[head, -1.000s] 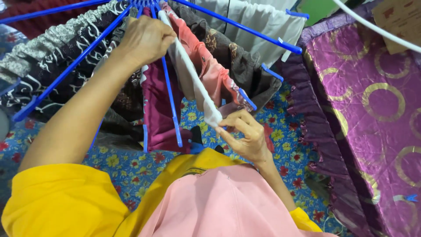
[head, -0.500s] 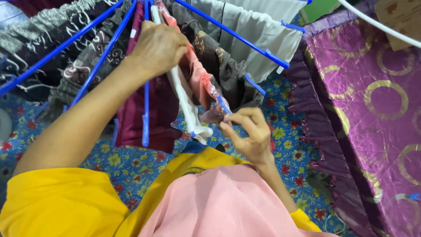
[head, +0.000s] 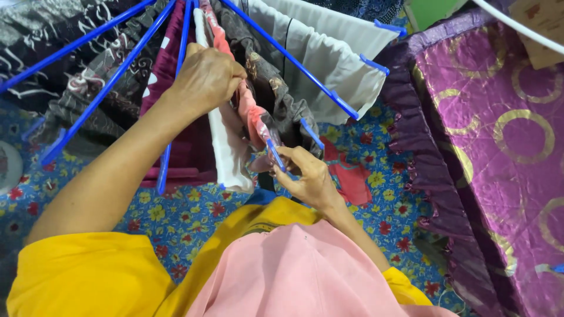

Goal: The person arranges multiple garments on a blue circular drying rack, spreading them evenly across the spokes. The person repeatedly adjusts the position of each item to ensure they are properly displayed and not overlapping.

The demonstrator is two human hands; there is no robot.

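Gripping the pink cloth (head: 251,111) draped on 1 blue rack arm (head: 276,154), the left hand (head: 207,79) bunches it high while the right hand (head: 308,179) pinches its lower end, so uneven tugging could slide it off.

Across the lower middle and lower left of the frame, a blue floor covering (head: 176,217) printed with small yellow and red flowers. Along the right side, a bed under a purple satin spread (head: 499,147) patterned with gold rings, its darker ruffled edge (head: 423,152) hanging toward the floor. In the upper right corner, a brown cardboard piece (head: 543,20) and a green surface (head: 432,9). Lit evenly, with soft sheen on the satin.
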